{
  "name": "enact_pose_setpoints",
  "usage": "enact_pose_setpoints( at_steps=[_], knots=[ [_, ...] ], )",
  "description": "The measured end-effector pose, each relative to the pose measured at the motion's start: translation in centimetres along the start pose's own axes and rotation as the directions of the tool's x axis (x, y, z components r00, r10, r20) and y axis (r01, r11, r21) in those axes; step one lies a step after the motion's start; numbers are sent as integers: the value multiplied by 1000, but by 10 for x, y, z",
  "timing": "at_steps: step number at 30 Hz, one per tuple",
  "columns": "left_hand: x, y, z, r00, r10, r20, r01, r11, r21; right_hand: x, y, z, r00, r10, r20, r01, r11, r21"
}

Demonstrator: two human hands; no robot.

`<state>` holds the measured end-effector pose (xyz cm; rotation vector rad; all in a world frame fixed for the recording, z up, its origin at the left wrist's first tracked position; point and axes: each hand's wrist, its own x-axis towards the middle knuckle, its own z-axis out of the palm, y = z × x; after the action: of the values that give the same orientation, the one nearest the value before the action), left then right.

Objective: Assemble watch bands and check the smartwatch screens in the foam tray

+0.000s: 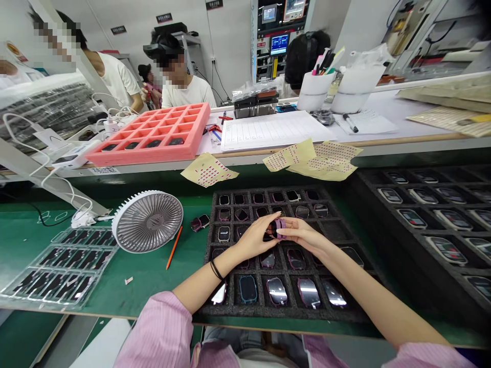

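Desk fan (147, 221) left of foam tray (337, 230)

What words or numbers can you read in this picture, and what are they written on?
Nothing can be read for sure.
Black wall sign: white letters, too small to read.
Blue screen on the machine: too blurred.
White label on the bench edge: too small.
Small dark device between the left hand and right hand: no writing shows.
Watch in the foam tray: its white marks are too small.

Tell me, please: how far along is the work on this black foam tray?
Perhaps done: the glossy devices in the nearest row of the black foam tray. In hand: the left hand and right hand pinch a small device with a purple band. Left: the duller devices in far rows, probably.
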<state>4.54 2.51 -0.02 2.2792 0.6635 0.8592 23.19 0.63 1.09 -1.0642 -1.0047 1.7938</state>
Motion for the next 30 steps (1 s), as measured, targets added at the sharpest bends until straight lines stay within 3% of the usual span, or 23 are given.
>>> enact_pose_setpoints(
  at_steps=[22,30],
  knots=[
    [-1,-2,1,1000,13,-1,-13,1000,4,1,2,-1,1000,-2,6,2,1000,-24],
    [4,-12,-3,999,22,-48,-20,999,41,7,-3,-13,998,-35,-45,38,996,79]
  ],
)
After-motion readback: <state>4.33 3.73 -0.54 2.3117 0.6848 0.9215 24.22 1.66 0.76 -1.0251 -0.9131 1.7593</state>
